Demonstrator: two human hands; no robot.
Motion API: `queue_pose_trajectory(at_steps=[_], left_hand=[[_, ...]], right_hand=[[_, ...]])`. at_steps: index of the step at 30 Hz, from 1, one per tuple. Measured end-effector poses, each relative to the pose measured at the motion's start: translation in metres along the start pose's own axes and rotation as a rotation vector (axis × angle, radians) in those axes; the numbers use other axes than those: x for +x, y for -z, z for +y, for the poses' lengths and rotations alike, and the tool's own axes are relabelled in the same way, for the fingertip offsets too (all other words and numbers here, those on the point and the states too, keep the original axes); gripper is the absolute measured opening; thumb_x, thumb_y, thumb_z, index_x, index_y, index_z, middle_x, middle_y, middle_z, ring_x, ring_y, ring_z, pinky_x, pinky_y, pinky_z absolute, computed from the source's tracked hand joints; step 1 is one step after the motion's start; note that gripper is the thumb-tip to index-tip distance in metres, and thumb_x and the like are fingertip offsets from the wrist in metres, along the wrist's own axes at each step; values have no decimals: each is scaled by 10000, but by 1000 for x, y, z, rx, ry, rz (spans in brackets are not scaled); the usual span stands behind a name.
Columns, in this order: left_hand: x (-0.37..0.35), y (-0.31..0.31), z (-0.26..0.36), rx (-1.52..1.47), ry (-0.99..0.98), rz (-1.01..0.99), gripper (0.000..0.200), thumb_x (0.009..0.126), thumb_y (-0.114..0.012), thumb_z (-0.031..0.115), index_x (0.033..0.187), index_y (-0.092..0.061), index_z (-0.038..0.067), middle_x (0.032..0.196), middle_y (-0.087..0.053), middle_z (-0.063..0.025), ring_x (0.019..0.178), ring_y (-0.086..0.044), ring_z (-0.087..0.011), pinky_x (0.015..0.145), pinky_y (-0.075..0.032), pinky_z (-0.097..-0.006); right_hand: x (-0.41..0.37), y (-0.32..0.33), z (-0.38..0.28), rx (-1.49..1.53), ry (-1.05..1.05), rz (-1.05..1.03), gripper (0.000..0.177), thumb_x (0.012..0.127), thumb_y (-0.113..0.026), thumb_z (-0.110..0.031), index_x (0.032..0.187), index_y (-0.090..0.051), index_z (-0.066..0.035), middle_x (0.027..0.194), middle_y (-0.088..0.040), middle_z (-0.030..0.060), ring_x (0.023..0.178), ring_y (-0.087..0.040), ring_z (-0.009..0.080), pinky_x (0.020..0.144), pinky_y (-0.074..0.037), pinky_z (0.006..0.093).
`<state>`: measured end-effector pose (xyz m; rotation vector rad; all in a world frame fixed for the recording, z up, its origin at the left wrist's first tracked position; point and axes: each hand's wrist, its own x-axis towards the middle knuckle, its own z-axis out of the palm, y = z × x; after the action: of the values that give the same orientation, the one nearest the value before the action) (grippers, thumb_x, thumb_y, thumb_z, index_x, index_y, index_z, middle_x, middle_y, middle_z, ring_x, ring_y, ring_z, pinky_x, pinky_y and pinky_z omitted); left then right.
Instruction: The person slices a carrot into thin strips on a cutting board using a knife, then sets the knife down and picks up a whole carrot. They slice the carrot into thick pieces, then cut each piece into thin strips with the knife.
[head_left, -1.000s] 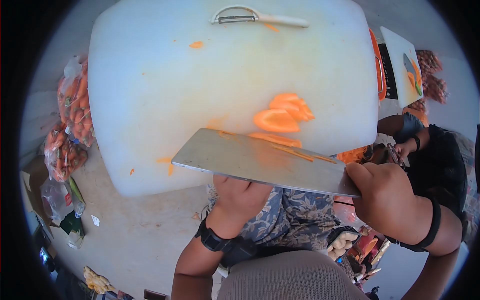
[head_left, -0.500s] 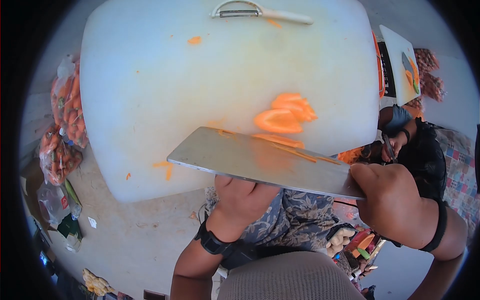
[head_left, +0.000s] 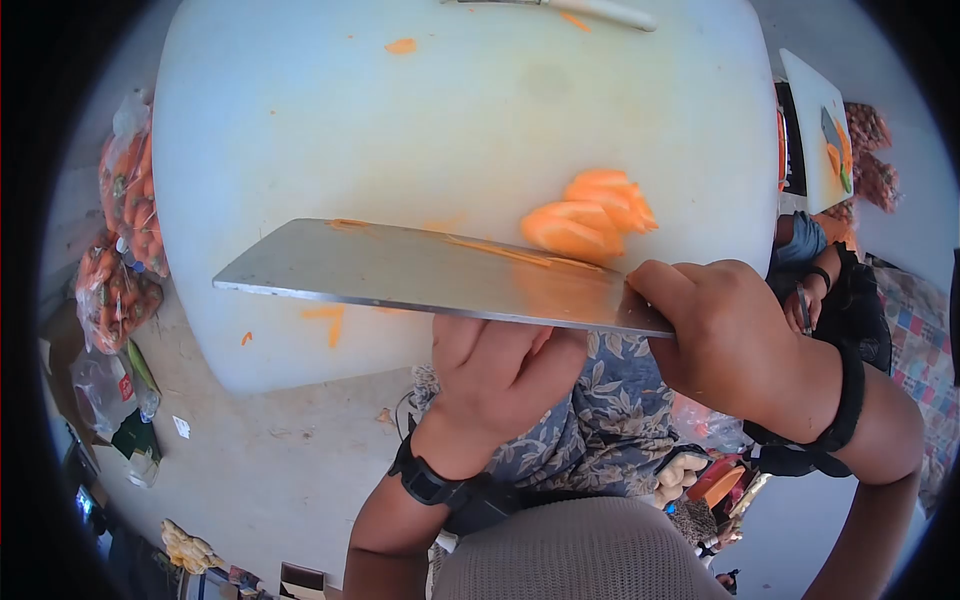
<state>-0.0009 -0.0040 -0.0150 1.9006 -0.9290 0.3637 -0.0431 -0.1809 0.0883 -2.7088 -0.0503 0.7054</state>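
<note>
My right hand (head_left: 725, 325) is closed around the handle end of a broad cleaver (head_left: 430, 280), whose blade stretches leftward over the near part of a white cutting board (head_left: 350, 140). Thin orange strips cling along the blade's far edge. Beneath the blade, my left hand (head_left: 500, 375) is curled with its fingertips hidden; what it grips cannot be made out. Just beyond the cleaver, a small pile of orange carrot slices (head_left: 590, 215) lies on the board, overlapping one another. A white-handled peeler (head_left: 605, 12) rests at the board's far edge, partly cut off by the frame.
Carrot scraps (head_left: 400, 46) dot the board. Plastic bags of carrots (head_left: 115, 285) are on the floor to the left. At right, a co-worker's hand (head_left: 808, 300) shows near a second cutting board (head_left: 815, 120) bearing a knife and vegetables.
The cleaver has shifted left and farther up the view, along with my right hand. My left hand shows more below the blade. The peeler has slid partly out of view at the top.
</note>
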Motion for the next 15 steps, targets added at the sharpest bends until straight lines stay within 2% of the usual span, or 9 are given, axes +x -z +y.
queue_pose_trajectory(at_steps=[2,3,4,5,8,11,13,15], left_hand=[[-1,1,1,-13,-16,17,199,589,-708,29,771,-677,103,971,-647,-31,890,-583,-235,803,-486,-366],[-3,4,3,-9,-13,-29,212,633,-699,-14,824,-688,79,990,-639,-68,883,-584,-284,785,-475,-384],[-3,7,4,-3,-17,-73,228,677,-690,-57,876,-699,55,1008,-631,-104,877,-586,-333,766,-464,-401],[-2,9,4,10,-28,-73,228,677,-690,-57,876,-699,55,1008,-631,-104,877,-586,-333,766,-464,-401],[-7,9,3,11,-12,-110,249,671,-675,-66,889,-704,51,1000,-636,-112,883,-593,-350,764,-462,-419],[-20,7,-2,-38,30,-122,261,699,-710,11,954,-710,67,1024,-650,-114,922,-606,-358,789,-468,-447],[-25,10,0,18,119,-199,312,729,-745,123,1036,-704,89,1056,-661,-112,950,-616,-357,815,-475,-463],[-19,9,1,-38,119,-162,258,735,-733,72,990,-698,61,1016,-670,-124,896,-630,-344,791,-495,-435]], right_hand=[[0,-2,-1,-14,12,10,274,643,-660,28,879,-539,-42,686,-598,136,594,-600,361,529,-477,419],[-1,-3,-2,-12,22,12,274,643,-660,28,879,-539,-42,686,-598,136,594,-600,361,529,-477,419],[-2,-5,-3,-59,65,48,185,725,-647,-44,861,-520,-42,636,-584,122,548,-600,324,493,-470,400],[-3,-6,-4,-106,107,88,155,807,-634,-115,843,-502,-42,585,-571,107,501,-599,288,457,-463,380],[-11,1,-7,-121,145,108,159,812,-634,-125,819,-496,-46,588,-552,91,485,-581,267,446,-457,366],[-29,10,-13,-151,161,117,154,812,-631,-121,817,-499,-41,591,-526,80,489,-569,254,443,-456,356],[-41,14,-14,-145,143,121,153,802,-630,-113,818,-498,-37,594,-518,79,492,-565,252,445,-456,356],[-53,14,-12,-140,122,121,153,793,-630,-104,819,-496,-34,596,-509,77,495,-561,250,446,-457,356]])
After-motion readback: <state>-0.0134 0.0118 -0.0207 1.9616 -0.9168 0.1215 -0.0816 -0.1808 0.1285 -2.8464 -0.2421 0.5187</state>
